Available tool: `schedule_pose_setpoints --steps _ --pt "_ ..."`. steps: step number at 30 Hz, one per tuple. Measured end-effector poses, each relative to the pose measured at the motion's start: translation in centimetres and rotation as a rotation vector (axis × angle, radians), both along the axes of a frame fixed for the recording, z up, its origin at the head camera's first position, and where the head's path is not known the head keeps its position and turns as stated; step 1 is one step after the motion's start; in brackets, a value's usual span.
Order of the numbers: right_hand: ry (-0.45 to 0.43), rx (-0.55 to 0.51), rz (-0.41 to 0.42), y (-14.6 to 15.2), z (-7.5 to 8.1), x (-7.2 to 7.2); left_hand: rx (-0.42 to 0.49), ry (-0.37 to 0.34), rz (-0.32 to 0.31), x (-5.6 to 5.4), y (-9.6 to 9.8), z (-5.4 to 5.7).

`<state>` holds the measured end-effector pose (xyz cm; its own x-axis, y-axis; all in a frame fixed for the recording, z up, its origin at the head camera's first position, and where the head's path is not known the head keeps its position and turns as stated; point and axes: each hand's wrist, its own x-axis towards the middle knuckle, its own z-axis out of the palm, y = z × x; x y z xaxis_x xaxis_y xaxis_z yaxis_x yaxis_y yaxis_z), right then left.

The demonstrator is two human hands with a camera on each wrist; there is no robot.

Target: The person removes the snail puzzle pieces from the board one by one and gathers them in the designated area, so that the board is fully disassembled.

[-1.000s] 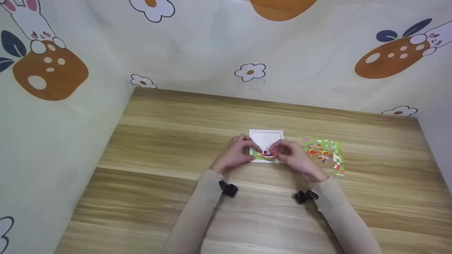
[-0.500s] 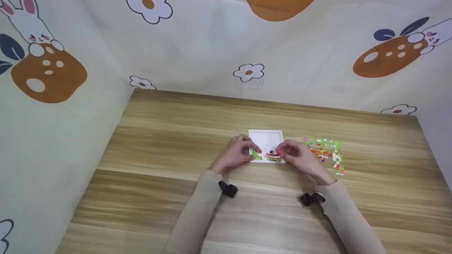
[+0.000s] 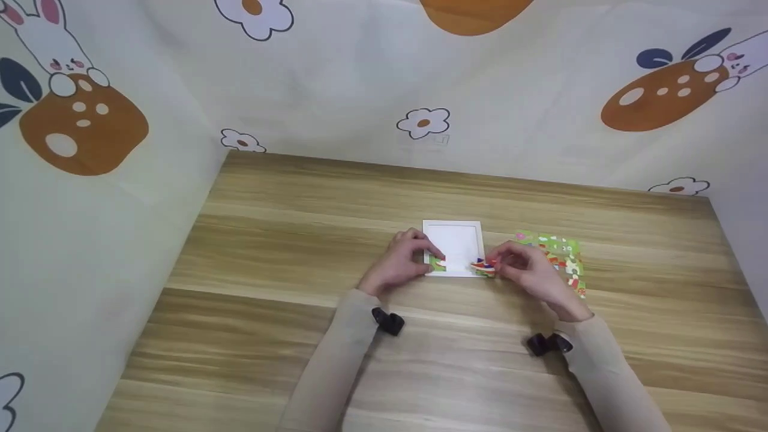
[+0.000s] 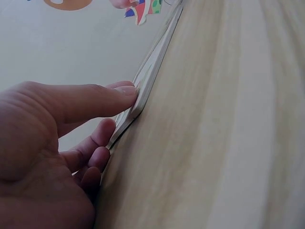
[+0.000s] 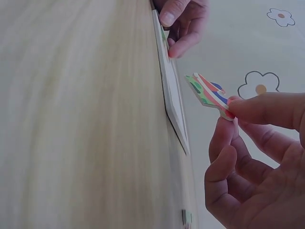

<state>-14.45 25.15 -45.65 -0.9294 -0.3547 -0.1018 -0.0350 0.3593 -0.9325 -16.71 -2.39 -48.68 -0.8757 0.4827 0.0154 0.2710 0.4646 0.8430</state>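
Note:
A white square puzzle tray lies on the table, with a green corner puzzle piece in its near left corner. My left hand holds the tray at that corner, the thumb on its near rim and the index finger reaching over the corner piece. In the left wrist view, the other fingers curl at the tray's side. My right hand pinches a red, blue, white and green puzzle piece between thumb and index finger. It is raised over the tray's near right corner, tilted in the right wrist view.
More colourful puzzle pieces lie grouped to the right of the tray, partly hidden behind the right hand. A patterned cloth wall rises behind the wooden table and at both sides.
My right hand has moved right with the pinched puzzle piece, from the middle of the tray's near side to its near right corner. The left hand has stayed put.

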Motion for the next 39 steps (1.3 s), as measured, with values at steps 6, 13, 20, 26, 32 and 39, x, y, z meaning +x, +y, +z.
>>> schedule_pose_setpoints --steps 6,13,20,26,32,39 --pt "0.012 0.004 -0.027 1.2 0.3 0.4 0.001 0.013 -0.013 0.0 0.0 0.0" --pt "0.027 0.028 -0.045 2.8 0.7 0.9 -0.012 0.007 -0.011 -0.1 0.0 -0.1" --pt "0.068 0.081 -0.08 4.6 1.6 0.9 -0.017 -0.005 -0.006 0.0 0.0 0.0" --pt "0.078 0.083 -0.075 6.0 1.9 1.0 -0.01 -0.002 -0.009 -0.1 0.0 0.0" --pt "0.047 0.117 -0.097 6.9 1.7 1.4 -0.01 -0.003 0.004 0.1 -0.1 0.2" --pt "0.018 0.106 -0.113 7.9 1.3 1.9 -0.008 0.019 0.005 0.1 0.0 -0.1"
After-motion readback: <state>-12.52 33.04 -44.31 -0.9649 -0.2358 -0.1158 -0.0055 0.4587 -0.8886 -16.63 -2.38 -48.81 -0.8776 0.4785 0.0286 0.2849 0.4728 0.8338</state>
